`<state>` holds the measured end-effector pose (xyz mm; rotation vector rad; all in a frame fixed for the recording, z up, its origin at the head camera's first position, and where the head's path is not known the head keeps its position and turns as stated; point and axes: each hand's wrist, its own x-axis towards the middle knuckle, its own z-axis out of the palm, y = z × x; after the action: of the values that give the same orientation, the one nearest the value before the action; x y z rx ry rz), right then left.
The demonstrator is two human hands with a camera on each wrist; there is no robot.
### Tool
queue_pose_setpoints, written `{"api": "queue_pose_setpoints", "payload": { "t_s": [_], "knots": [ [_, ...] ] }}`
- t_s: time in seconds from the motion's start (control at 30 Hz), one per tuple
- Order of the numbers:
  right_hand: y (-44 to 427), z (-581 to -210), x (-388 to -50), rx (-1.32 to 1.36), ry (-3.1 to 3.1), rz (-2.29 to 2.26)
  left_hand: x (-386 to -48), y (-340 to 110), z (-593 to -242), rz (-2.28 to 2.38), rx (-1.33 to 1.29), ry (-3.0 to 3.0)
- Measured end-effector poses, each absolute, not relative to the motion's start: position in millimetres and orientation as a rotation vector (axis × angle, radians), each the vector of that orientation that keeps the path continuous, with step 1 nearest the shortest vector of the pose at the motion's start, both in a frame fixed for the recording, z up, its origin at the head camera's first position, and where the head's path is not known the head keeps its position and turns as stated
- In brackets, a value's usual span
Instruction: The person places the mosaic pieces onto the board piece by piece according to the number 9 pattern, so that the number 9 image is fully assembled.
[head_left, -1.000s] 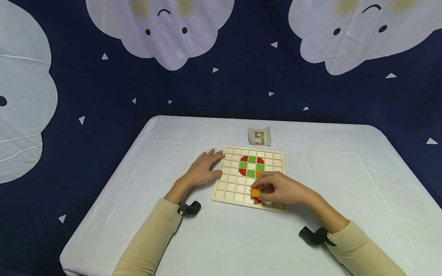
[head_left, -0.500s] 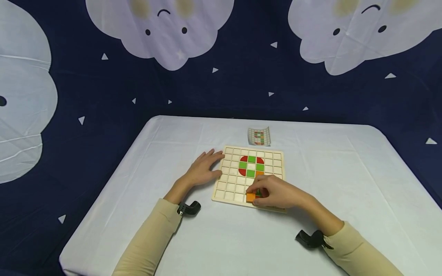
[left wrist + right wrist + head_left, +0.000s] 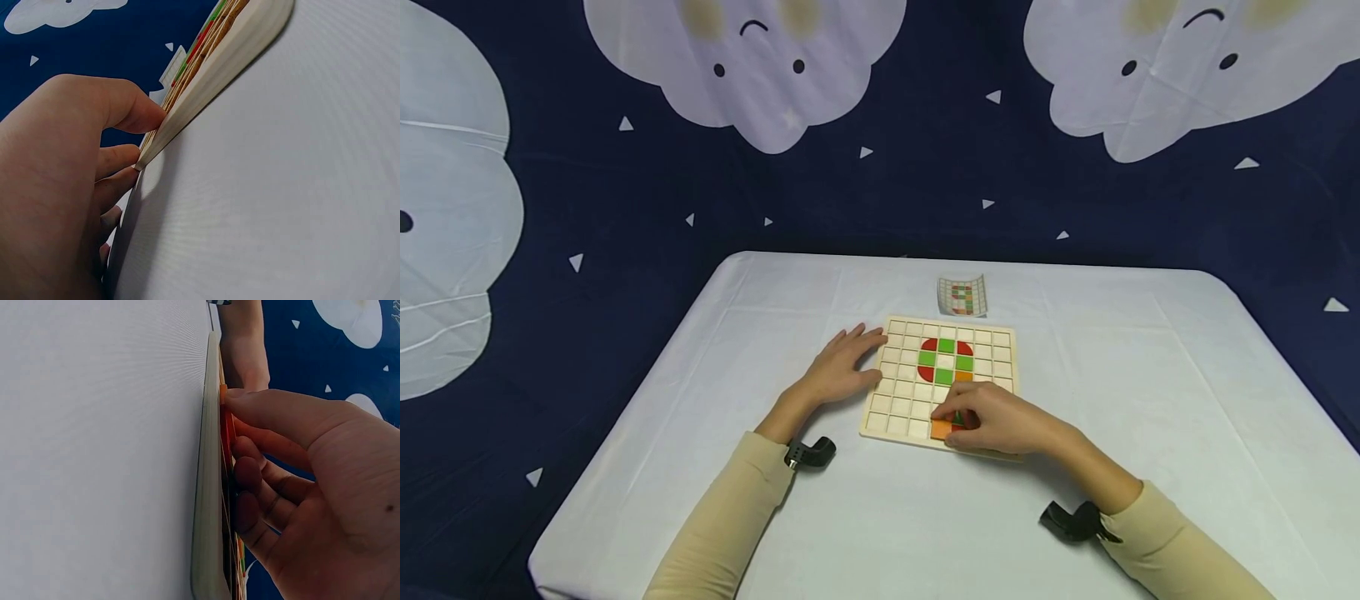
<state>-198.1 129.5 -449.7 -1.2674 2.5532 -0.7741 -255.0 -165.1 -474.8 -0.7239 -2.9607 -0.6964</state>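
Note:
A wooden grid board (image 3: 904, 372) lies on the table, with red, green and orange tiles in some of its square cells. My right hand (image 3: 1000, 417) pinches an orange tile (image 3: 941, 429) low in a cell of the front row; in the right wrist view the thumb presses on that orange tile (image 3: 223, 394). Red and green tiles beside it are partly covered by the hand. My left hand (image 3: 838, 371) rests against the board's left edge with fingers spread. Seen from the left wrist, the thumb and fingertips touch the wooden rim (image 3: 206, 75).
Behind the board stands a small curled card (image 3: 962, 297) printed with a coloured grid pattern. A white cloth covers the table (image 3: 1150, 375). A dark blue curtain (image 3: 925, 183) with clouds hangs behind it. Black cameras (image 3: 1070, 522) are strapped to both wrists.
My right hand has moved left and toward the front edge with the orange tile, which now sits lower in the front row. The left hand has stayed in place.

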Motion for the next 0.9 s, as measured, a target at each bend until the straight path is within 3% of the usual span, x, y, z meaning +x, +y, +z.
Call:
{"api": "queue_pose_setpoints", "payload": {
  "t_s": [0.9],
  "knots": [
    [131.1, -444.7, -197.7, -1.281, 2.552, -0.795, -255.0, -164.7, -475.1, -0.687, -0.713, -2.981]
  ]
}}
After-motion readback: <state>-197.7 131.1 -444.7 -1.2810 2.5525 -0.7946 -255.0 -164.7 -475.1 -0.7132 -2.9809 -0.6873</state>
